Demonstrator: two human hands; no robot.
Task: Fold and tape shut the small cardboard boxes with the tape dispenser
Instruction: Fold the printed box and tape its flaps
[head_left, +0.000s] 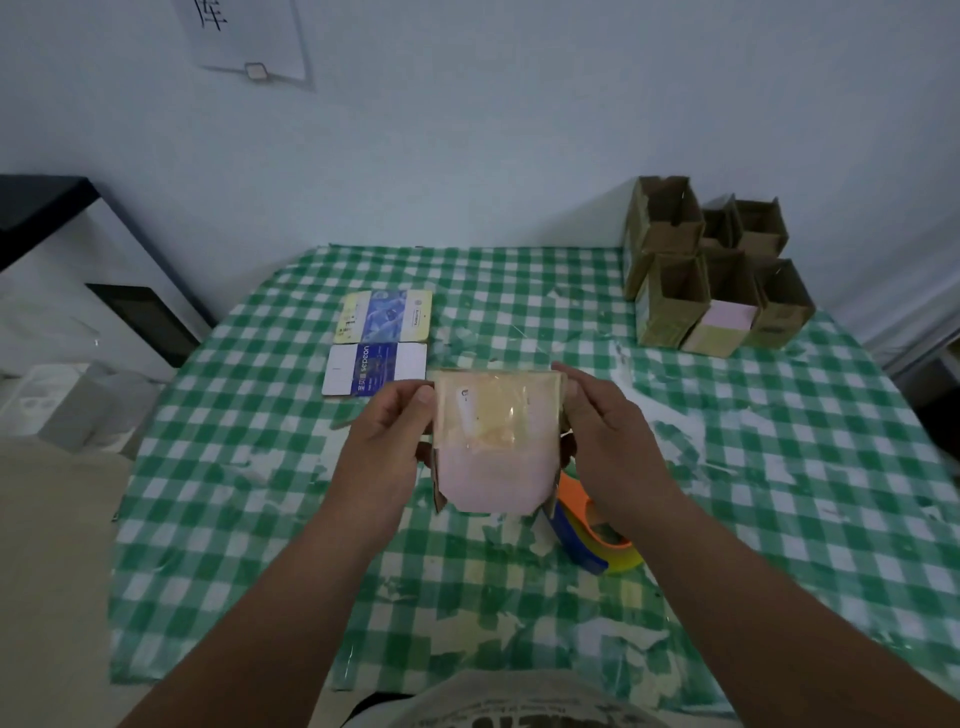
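Note:
I hold a small pink and tan cardboard box (493, 447) up over the middle of the table, its flat side facing me with clear tape across the upper half. My left hand (387, 431) grips its left edge, thumb on the front. My right hand (605, 431) grips its right edge. The box's lower flaps hang loose. An orange, blue and yellow tape dispenser (592, 530) lies on the table just below and behind my right wrist, partly hidden by it.
Several open brown cardboard boxes (711, 270) stand grouped at the back right corner. Two flattened printed cartons (379, 343) lie at the back left of the green checked tablecloth (260, 519), which is worn and patchy. A dark cabinet (78, 270) stands left of the table.

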